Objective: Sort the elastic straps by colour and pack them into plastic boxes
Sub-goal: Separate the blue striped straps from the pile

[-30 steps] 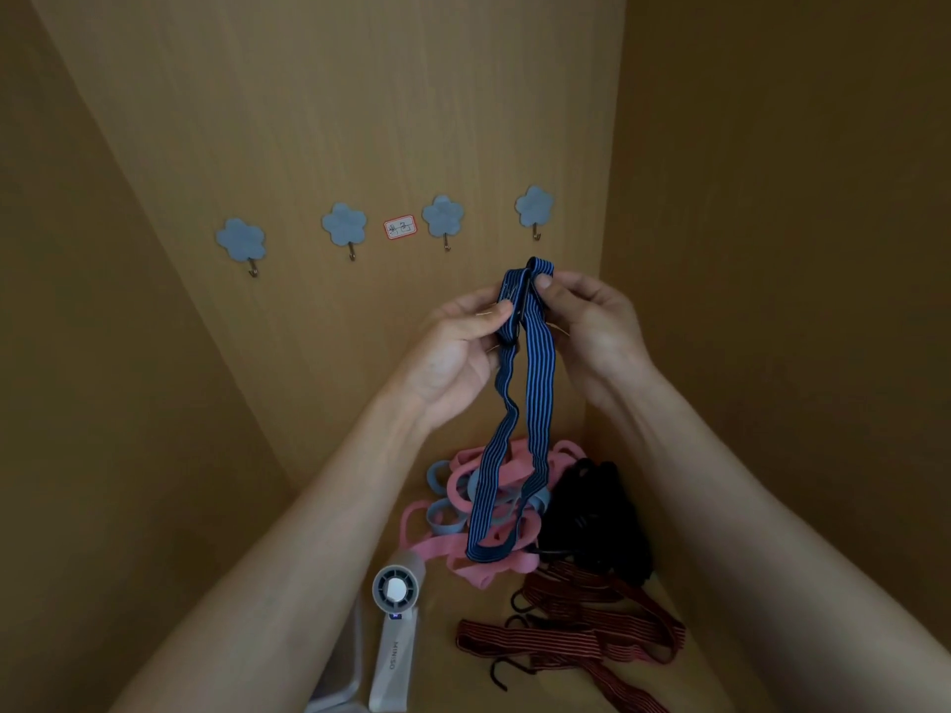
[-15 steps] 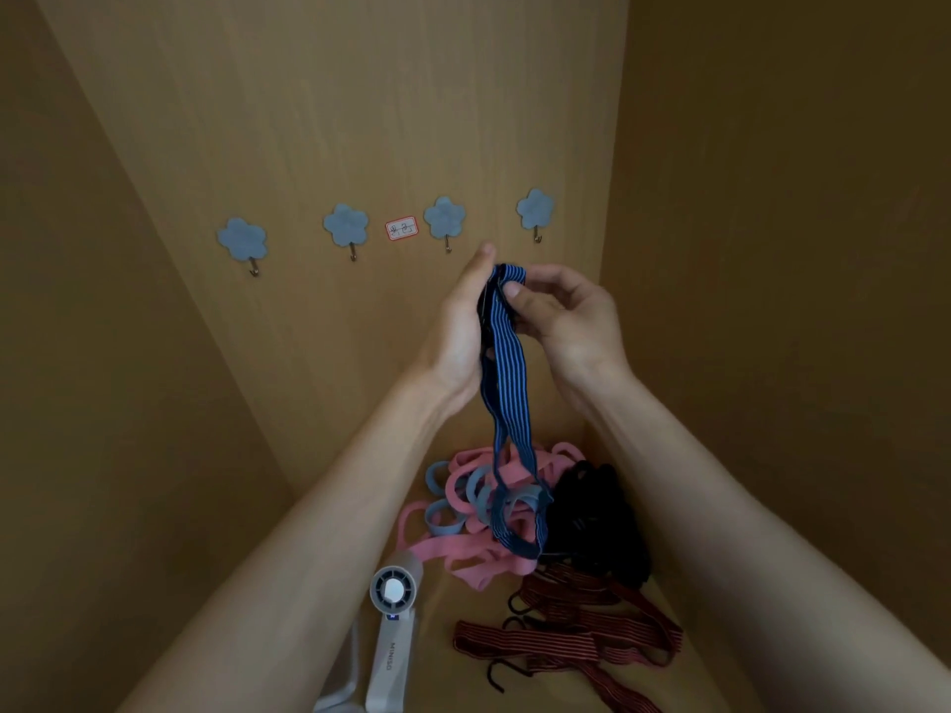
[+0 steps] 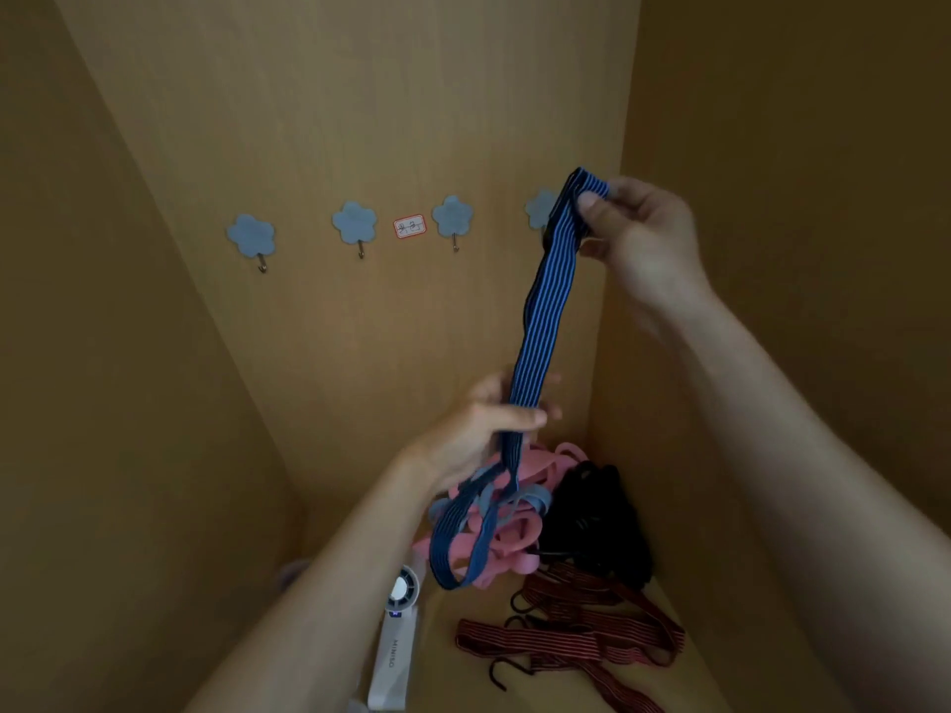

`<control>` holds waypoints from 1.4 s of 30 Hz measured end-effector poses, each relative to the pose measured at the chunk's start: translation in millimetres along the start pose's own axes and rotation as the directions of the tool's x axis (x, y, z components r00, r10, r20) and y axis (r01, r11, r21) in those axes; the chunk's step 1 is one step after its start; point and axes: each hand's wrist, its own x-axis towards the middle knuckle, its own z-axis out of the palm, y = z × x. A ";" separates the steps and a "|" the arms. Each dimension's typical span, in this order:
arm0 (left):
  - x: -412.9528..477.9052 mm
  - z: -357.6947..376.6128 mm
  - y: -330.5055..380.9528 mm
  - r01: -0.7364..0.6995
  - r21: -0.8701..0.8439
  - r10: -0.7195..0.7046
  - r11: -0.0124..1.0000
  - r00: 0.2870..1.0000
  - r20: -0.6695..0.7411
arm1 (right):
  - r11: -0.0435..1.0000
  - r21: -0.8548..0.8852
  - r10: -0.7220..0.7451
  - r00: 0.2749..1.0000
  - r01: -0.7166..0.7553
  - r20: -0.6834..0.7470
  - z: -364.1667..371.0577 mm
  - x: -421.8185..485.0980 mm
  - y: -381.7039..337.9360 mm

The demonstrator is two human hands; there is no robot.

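left grip: low, fingers curled, pinching | right grip: high, arm extended, pinching

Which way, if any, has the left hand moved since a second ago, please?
Yes: the left hand slid down the blue strap, further below the flower hooks.

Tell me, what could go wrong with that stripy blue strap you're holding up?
The blue striped strap looks taut between the right hand, pinching its top, and the left hand, gripping lower down. If either slips, it might snap back at the fingers. Its bottom loop dangles over the pink straps, so it could snag them and drag them along, mixing up the colours.
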 end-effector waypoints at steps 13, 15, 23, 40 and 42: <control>-49.2 8.7 -89.9 0.240 -0.535 -0.178 0.810 0.970 0.166 | 0.994 -0.092 0.031 0.978 -0.052 -0.208 -34.9 35.1 7.4; -62.3 7.0 -98.9 0.258 -0.559 -0.192 0.788 0.966 0.175 | 0.991 -0.125 0.020 0.976 -0.049 -0.217 -34.2 38.1 8.0; -112.5 -5.8 -125.9 0.297 -0.574 -0.281 0.763 0.952 0.119 | 0.970 -0.227 0.024 0.969 -0.082 -0.247 -33.5 45.0 19.2; -121.3 -6.5 -133.2 0.183 -0.774 -0.581 0.606 0.766 -0.274 | 0.976 -0.207 0.024 0.976 -0.069 -0.215 -33.3 28.3 23.8; -118.6 -10.7 -130.7 0.132 -0.766 -0.564 0.629 0.755 -0.334 | 0.985 -0.157 0.040 0.980 -0.072 -0.197 -34.2 19.5 23.7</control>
